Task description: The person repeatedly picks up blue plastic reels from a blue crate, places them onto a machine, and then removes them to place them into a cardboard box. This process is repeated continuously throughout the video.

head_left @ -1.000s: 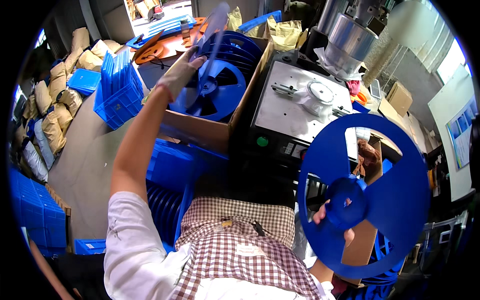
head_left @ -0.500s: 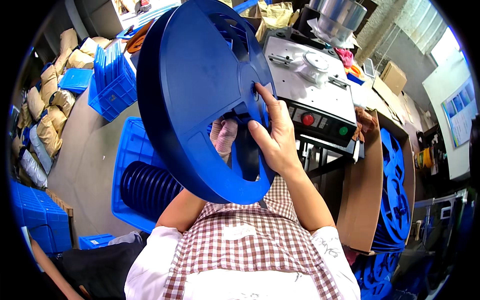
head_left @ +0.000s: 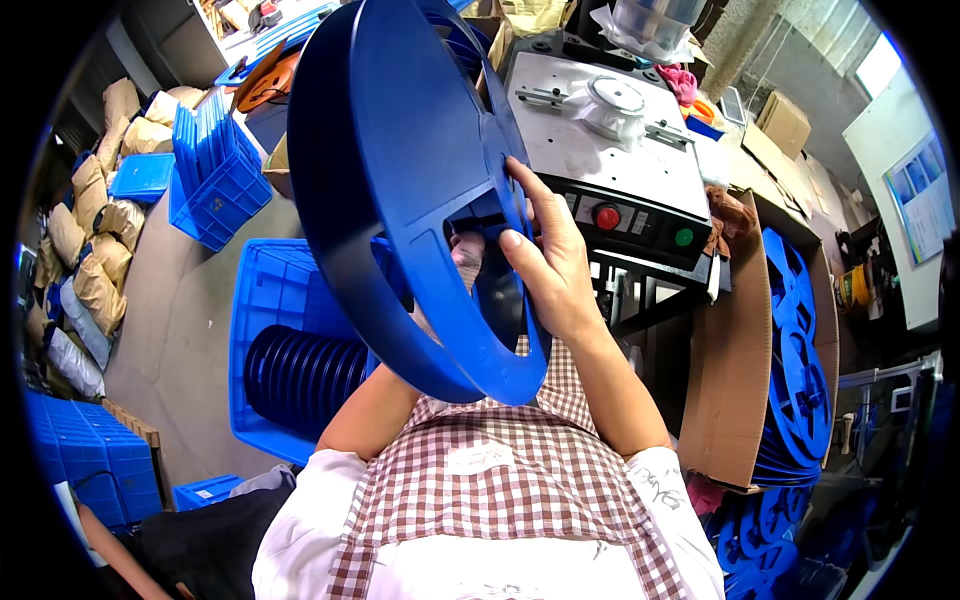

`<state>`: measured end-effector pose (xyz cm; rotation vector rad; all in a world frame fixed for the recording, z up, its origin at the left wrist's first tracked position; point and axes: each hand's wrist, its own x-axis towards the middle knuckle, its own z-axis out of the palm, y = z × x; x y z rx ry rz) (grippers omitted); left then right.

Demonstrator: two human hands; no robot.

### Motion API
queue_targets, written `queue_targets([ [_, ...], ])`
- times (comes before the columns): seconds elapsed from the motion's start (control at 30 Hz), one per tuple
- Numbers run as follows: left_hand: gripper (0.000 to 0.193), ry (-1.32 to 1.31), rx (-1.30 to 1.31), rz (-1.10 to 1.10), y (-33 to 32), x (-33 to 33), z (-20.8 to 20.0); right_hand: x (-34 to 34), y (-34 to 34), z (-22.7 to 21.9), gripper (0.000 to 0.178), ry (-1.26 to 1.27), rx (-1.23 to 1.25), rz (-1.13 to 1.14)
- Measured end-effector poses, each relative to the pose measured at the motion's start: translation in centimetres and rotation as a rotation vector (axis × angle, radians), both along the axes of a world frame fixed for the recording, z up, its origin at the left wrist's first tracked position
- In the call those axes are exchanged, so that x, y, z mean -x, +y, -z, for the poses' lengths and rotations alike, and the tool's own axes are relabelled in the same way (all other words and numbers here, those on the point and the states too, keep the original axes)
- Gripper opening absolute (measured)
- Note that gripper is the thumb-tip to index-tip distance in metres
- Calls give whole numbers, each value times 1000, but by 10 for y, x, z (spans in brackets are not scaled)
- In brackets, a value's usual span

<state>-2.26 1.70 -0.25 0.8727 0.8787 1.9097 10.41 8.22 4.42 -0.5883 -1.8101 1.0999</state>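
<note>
A large blue plastic reel (head_left: 425, 140) with two round flanges and open cutouts is held up in front of my chest, tilted partly edge-on. My right hand (head_left: 562, 275) grips its right side near the hub, with the index finger at the hub and the thumb by a cutout. Through that cutout shows part of my left hand (head_left: 467, 258), with pinkish coverings on the fingers. It supports the reel from behind the near flange, and most of it is hidden.
Ahead right stands a machine (head_left: 615, 135) with red and green buttons. A carton (head_left: 725, 360) of blue flanges (head_left: 798, 370) is at right. At left, a blue crate (head_left: 275, 285) holds dark discs (head_left: 305, 368). Another person's arm (head_left: 120, 550) shows lower left.
The reel has turned more edge-on, so the gap between its flanges shows more. Both hands stay on it. The surroundings have shifted slightly with my head.
</note>
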Motion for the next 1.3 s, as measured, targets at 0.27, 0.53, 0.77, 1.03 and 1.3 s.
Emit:
queue_targets([
  [0.27, 10, 272, 21, -177, 13, 0, 3, 2, 6, 7, 67, 22, -12, 0],
  [0.53, 14, 240, -18, -189, 22, 4, 18, 0, 8, 8, 69, -36, -53, 21],
  [0.77, 48, 82, -136, 78, 15, 23, 41, -1, 6, 5, 71, -41, -29, 27],
  [1.03, 63, 305, 30, 6, 13, 17, 29, -2, 8, 8, 69, -55, -6, 20],
  [1.3, 69, -59, -42, 103, 6, -5, 1, -2, 9, 11, 68, 6, -6, 47],
])
